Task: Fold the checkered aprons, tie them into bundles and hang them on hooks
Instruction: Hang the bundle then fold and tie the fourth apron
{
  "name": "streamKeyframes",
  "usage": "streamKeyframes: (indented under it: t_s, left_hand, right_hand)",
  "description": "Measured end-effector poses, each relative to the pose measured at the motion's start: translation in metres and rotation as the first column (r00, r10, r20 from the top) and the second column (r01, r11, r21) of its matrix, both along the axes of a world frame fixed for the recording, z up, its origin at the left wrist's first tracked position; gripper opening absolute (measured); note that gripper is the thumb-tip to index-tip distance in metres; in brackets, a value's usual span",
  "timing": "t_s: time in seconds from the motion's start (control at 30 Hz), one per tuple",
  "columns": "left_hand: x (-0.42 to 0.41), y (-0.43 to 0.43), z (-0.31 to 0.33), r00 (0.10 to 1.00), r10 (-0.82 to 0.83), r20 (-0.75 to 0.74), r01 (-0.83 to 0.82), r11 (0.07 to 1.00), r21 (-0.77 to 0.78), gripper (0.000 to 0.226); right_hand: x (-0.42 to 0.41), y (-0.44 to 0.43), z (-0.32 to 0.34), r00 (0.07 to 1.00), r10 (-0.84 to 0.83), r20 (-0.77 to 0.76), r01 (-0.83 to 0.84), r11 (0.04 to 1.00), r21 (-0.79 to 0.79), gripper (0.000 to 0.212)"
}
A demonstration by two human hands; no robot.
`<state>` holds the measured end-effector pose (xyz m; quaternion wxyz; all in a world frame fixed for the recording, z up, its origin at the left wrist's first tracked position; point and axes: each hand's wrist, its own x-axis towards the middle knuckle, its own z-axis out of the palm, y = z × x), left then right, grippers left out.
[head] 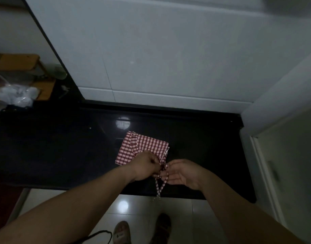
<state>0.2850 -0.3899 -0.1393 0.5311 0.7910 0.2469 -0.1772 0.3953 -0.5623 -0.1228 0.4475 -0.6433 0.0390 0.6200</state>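
While I watched through the head camera, the folded checkered apron (142, 147) lay flat on the glossy black bench (63, 147), near its front edge and a little right of the middle. Both hands met at the apron's near corner. The left hand (146, 166) was knuckles-up with its fingers curled tight, and it pinched the straps (159, 186) where they left the cloth. The right hand (181, 173) lay palm-up just beside it, fingers loosely bent, their tips closed on the same straps. How the straps crossed between the two hands I could not tell, as the light was dim and the fingers covered that spot. Below the hands, the two narrow checkered straps ran together down over the bench's front edge, their ends hanging just past it above the pale tiled floor (186, 217). A white tiled wall (151, 59) rose behind the bench. Far to the left I saw a wooden rack (19, 64) and a clear plastic bag (15, 95). Two sandalled feet (122, 233) stood on the floor.
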Motion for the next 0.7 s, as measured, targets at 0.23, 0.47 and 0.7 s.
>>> streamKeyframes:
  t_s: [0.23, 0.47, 0.7]
  left_hand:
    - [0.009, 0.010, 0.006, 0.974, 0.199, -0.111, -0.209, 0.973, -0.096, 0.013]
    - [0.004, 0.044, 0.026, 0.970, 0.149, -0.190, -0.172, 0.979, -0.108, 0.020]
    - [-0.012, 0.111, 0.036, 0.960, 0.084, -0.267, -0.007, 0.960, 0.280, 0.048]
  right_hand:
    - [0.009, 0.024, -0.001, 0.891, 0.042, 0.452, 0.018, 0.992, -0.127, 0.013]
    - [0.013, 0.042, -0.027, 0.644, 0.310, 0.700, -0.125, 0.945, -0.303, 0.034]
    - [0.016, 0.043, -0.031, 0.706, 0.339, 0.622, -0.138, 0.927, -0.348, 0.051]
